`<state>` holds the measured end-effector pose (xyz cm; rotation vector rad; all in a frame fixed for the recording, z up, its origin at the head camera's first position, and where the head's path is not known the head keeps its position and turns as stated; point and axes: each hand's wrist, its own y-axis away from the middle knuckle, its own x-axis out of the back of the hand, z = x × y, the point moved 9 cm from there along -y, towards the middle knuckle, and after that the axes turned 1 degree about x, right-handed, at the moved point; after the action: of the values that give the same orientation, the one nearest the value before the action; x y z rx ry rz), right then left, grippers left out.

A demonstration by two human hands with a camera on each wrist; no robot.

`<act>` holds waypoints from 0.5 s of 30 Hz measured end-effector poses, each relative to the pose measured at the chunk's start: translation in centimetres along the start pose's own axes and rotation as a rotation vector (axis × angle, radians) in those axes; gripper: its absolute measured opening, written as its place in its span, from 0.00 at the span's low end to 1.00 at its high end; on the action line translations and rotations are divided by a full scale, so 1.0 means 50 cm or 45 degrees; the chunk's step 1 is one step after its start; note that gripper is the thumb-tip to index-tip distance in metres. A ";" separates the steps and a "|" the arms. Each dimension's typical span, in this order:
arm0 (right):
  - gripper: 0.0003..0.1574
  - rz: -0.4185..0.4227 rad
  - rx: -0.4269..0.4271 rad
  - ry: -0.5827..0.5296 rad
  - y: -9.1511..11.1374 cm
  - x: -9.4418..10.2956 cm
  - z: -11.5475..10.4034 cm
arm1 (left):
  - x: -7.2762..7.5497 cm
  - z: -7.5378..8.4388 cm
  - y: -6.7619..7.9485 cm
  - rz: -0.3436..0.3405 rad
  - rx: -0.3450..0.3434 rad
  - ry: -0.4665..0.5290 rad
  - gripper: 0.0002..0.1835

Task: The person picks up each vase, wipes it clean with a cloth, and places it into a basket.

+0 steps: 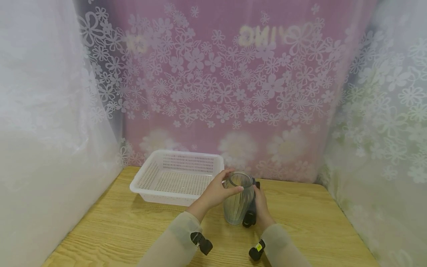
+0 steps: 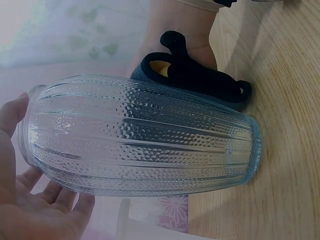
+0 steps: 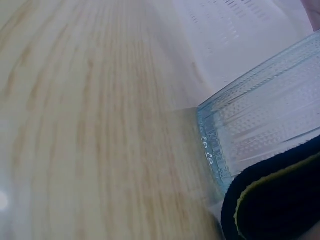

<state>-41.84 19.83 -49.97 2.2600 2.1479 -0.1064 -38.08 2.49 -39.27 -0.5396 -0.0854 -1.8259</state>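
Observation:
A clear ribbed glass vase [image 1: 237,207] stands upright at the table, close to the basket's right side. My left hand [image 1: 216,190] grips it near the rim, thumb on the near side and fingers behind. On the vase's right side, my right hand [image 1: 262,207] holds a dark folded cloth-like piece [image 1: 250,218] against the glass. In the left wrist view this dark piece [image 2: 197,80] shows a looped end and some yellow inside. The right wrist view shows its rolled edge [image 3: 237,200] beside the vase's base [image 3: 212,145]; the right fingers are mostly hidden there.
A white perforated plastic basket [image 1: 160,193] sits left of the vase on the wood-grain table [image 1: 110,222]. Behind it hangs a pink curtain with white flowers [image 1: 200,92]. Translucent sheets flank the table on the left [image 1: 50,129] and right [image 1: 383,167].

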 end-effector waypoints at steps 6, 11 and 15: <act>0.30 0.043 -0.021 0.035 0.002 0.004 0.008 | 0.000 0.002 0.001 0.002 0.004 -0.003 0.39; 0.26 0.026 -0.007 -0.041 -0.003 0.001 0.010 | 0.000 0.002 0.001 0.005 0.004 0.001 0.39; 0.26 0.056 -0.016 -0.031 -0.005 0.007 0.012 | 0.000 0.001 0.001 0.004 -0.003 -0.006 0.39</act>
<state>-42.09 20.14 -50.58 2.2854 2.0801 -0.1187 -38.04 2.50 -39.24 -0.5449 -0.0857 -1.8219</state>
